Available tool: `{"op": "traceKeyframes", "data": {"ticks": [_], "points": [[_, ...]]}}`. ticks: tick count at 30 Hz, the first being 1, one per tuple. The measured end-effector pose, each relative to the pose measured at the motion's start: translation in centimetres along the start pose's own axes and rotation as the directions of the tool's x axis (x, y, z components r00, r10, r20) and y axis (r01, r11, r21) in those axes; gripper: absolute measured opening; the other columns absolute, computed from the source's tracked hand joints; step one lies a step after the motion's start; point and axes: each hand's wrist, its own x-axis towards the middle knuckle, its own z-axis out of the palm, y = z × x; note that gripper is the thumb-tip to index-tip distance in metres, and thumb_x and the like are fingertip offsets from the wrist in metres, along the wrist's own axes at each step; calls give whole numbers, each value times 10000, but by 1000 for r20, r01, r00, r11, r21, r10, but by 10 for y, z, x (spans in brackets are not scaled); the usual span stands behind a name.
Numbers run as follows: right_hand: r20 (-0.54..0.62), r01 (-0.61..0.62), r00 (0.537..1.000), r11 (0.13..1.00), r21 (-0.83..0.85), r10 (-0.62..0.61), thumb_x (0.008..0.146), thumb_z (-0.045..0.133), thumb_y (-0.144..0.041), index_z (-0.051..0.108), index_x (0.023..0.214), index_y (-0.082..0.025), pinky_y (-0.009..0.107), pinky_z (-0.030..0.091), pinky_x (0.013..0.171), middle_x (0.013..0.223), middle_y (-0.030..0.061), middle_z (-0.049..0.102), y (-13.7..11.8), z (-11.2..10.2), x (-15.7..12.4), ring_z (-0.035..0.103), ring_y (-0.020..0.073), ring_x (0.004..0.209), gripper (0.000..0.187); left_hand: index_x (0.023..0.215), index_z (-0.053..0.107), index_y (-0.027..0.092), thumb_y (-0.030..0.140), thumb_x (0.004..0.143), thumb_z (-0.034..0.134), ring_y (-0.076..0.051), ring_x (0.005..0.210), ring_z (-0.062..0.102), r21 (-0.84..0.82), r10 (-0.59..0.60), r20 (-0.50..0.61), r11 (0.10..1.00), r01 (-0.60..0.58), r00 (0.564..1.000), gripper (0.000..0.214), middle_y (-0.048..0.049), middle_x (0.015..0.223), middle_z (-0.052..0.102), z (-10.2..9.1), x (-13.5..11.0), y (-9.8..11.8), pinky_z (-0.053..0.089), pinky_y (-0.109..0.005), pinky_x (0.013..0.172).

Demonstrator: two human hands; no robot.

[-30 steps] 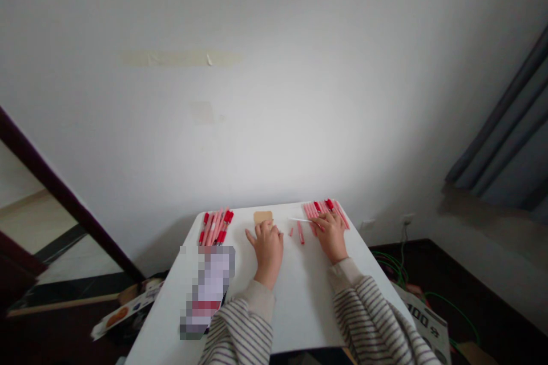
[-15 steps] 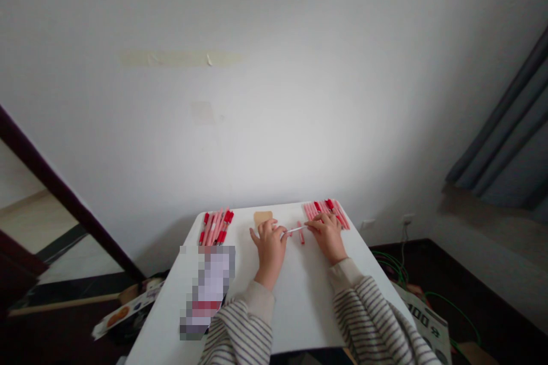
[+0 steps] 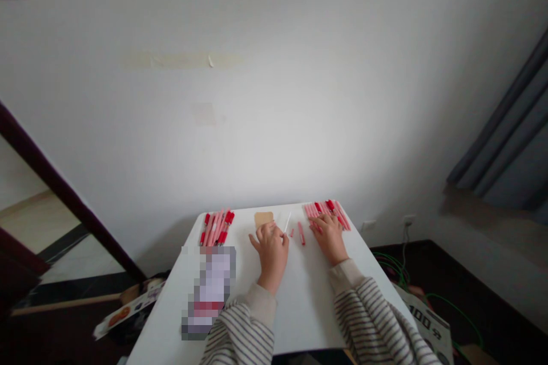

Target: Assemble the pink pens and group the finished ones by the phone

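My left hand [image 3: 271, 246] is closed in a pinch on a thin white pen refill [image 3: 286, 221] that points up and away, near the middle of the white table [image 3: 299, 308]. My right hand [image 3: 330, 234] lies beside it, fingers bent down onto the near edge of a row of pink pen barrels with red caps [image 3: 327, 211] at the table's far right. Between the two hands lie a pink pen barrel [image 3: 301, 233] and a small red piece [image 3: 291, 232]. Both sleeves are striped.
A second bunch of pink and red pens [image 3: 216, 226] lies at the far left of the table. A small tan pad [image 3: 263, 218] sits at the back middle. A blurred-out object [image 3: 208, 290] lies on the left side. Cables and a printed box are on the floor at right.
The white refill lay on the table by the right hand, was passed across, and is now held upright by my left hand alone. My right hand went back to the pen row.
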Motion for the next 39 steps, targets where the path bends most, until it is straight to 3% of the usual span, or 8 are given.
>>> {"op": "traceKeyframes", "data": {"ticks": [14, 23, 29, 35, 39], "points": [[28, -35, 999, 999, -8, 35, 867, 590, -231, 724, 1016, -280, 422, 366, 860, 1026, 71, 640, -2, -2, 0, 482, 265, 1022, 206, 952, 681, 212, 257, 776, 538, -299, 1183, 405, 121, 39, 80, 991, -48, 996, 231, -93, 1164, 578, 6, -4, -1, 190, -711, 1056], [37, -41, 998, 999, -17, 41, 871, 582, -231, 726, 1006, -280, 419, 369, 863, 1037, 71, 640, -3, -2, 0, 479, 270, 1039, 203, 899, 679, 221, 278, 778, 559, -296, 1198, 400, 106, 27, 82, 994, -36, 996, 180, -83, 1148, 583, 5, -4, -2, 195, -694, 1061], [62, -52, 997, 999, -8, 52, 877, 571, -231, 719, 1020, -267, 426, 355, 879, 1054, 65, 656, -6, -7, 0, 476, 264, 1039, 209, 999, 641, 235, 317, 770, 595, -297, 1199, 411, 119, 19, 75, 993, -28, 997, 248, -89, 1176, 564, 4, -4, -2, 221, -679, 1056], [116, -26, 993, 999, 29, 22, 850, 589, -220, 697, 1061, -286, 440, 321, 931, 1058, 41, 685, -8, -10, 1, 479, 259, 1047, 246, 1182, 554, 252, 347, 764, 612, -289, 1183, 427, 133, 31, 62, 990, -39, 998, 433, -88, 1200, 558, 2, -10, -8, 250, -620, 1055], [149, 14, 989, 999, 50, -21, 811, 616, -188, 692, 1067, -289, 460, 286, 976, 1057, 33, 699, -10, -7, 0, 473, 264, 1077, 285, 1238, 513, 226, 393, 763, 616, -272, 1113, 476, 143, 15, 68, 989, -25, 998, 515, -90, 1165, 574, -3, -11, -15, 328, -494, 1010]]}}
